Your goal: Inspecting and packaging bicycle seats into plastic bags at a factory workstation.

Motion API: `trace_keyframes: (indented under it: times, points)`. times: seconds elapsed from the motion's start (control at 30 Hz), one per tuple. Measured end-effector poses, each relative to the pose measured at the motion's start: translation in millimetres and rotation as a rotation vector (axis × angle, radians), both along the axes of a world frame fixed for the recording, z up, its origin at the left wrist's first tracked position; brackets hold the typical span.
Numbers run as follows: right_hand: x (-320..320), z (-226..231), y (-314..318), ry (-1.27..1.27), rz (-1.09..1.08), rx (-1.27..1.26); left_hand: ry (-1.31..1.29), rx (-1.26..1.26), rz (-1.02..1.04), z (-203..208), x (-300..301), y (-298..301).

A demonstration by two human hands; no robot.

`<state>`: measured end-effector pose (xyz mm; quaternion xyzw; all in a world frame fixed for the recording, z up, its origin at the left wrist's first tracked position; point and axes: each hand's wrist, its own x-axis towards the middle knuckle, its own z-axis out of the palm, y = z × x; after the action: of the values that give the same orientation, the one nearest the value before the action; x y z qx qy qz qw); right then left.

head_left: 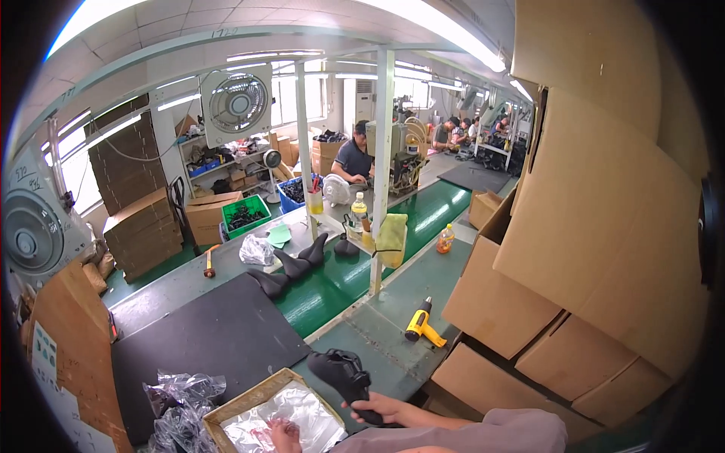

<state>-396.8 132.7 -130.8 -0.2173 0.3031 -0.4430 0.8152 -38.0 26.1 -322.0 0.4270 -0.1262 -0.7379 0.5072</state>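
Observation:
A black bicycle saddle point(341, 375) hangs over the near edge of the bench, its underside and rails turned up. My right hand point(387, 408) is closed around its narrow nose. To the left, my left hand point(285, 436) reaches into a shallow box point(273, 381) of clear plastic bags point(298, 414). Its fingers touch the plastic, but blur and glare hide whether they grip it. Several more black saddles point(300, 260) stand in a row at the belt's far side. Right of my right hand, a yellow heat gun point(424, 325) lies on the bench.
A green conveyor belt point(306, 309) crosses ahead, with a black mat point(204, 347) at left. Crumpled plastic point(185, 408) lies beside the box. Large cardboard boxes point(596, 211) crowd the right side. A white post point(383, 151) rises ahead; a co-worker point(353, 157) sits beyond.

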Motion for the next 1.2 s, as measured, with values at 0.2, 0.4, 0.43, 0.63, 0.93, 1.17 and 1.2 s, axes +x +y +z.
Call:
trace_keyframes:
  times: [0.2,0.4,0.43,0.63,0.93,1.17,1.2]
  points:
    - [38.8,32.8,3.8,0.072,0.005,-0.088,-0.021,-0.129,-0.246,229.6,-22.5,71.8]
    - [72.2,9.8,3.9,-0.217,0.351,0.173,0.078,-0.252,-0.395,224.2,-30.5,134.1]
    - [74.8,27.2,3.5,-0.204,0.334,0.067,0.011,-0.19,-0.304,225.5,-23.2,136.5]
    - [54.6,84.4,-8.4,-0.093,0.287,-0.153,0.503,-0.026,0.399,167.9,49.4,114.8]
    - [45.2,116.8,-4.9,0.984,0.364,-0.728,-1.088,-0.471,0.225,176.8,1.1,65.5]
    - [22.6,14.2,-9.6,1.203,0.034,-0.293,-0.942,-0.95,-0.282,305.5,-100.5,51.7]
    - [17.7,7.8,-13.7,1.148,-0.145,-0.345,-0.971,-1.049,-0.276,301.5,-105.6,49.8]
